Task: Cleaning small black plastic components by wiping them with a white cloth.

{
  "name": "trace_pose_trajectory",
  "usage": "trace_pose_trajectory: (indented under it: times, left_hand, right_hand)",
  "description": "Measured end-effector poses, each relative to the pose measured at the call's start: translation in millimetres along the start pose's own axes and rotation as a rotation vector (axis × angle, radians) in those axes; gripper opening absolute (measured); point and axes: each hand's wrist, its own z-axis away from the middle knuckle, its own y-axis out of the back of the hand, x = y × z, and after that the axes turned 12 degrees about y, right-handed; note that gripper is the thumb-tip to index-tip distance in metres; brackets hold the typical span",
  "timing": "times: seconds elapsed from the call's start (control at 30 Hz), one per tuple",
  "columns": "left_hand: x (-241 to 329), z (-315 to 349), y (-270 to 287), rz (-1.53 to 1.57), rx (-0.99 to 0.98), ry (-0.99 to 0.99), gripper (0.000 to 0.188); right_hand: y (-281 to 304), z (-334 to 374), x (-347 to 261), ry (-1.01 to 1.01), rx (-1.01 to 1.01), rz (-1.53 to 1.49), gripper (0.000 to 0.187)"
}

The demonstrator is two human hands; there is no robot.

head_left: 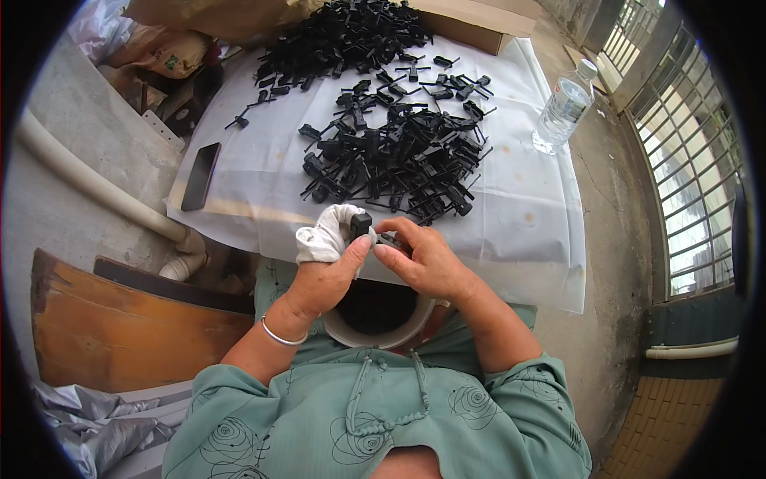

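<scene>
Just over the table's near edge, my left hand [323,281] is closed around a white cloth [329,235] and a small black plastic part [361,224]. The part's blocky end sticks up between the cloth and my thumb. My right hand [431,259] meets it from the right, thumb and fingers pinched on a dark portion of what seems to be the same part. Fingers partly hide that contact. Below both hands stands a pale bucket [339,329] with a dark inside. A heap of similar black parts with thin stems [391,156] lies beyond my hands.
A larger heap of black parts [343,40] covers the far side of the sheeted table [527,239]. A phone [201,177] lies at the left, and a clear water bottle [565,108] stands at the right. Behind is a cardboard box [471,28]; a wooden board [120,327] leans left.
</scene>
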Motion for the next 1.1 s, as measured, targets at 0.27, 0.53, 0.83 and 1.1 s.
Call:
trace_pose_trajectory:
  times: [0.27,0.53,0.83,1.1]
  left_hand:
    - [18,3,4,0.005,-0.146,0.363,0.029]
    - [18,6,-3,-0.125,-0.151,0.383,0.027]
    - [12,13,-7,-0.536,-0.034,-0.010,0.026]
    - [10,-8,8,-0.927,-0.002,-0.213,0.021]
  right_hand:
    - [-1,4,20,0.317,0.136,0.070,0.013]
    - [2,2,4,0.136,0.026,-0.051,0.022]
    - [-18,7,12,0.233,0.078,0.079,0.023]
    - [8,3,20,0.026,0.148,0.945,0.013]
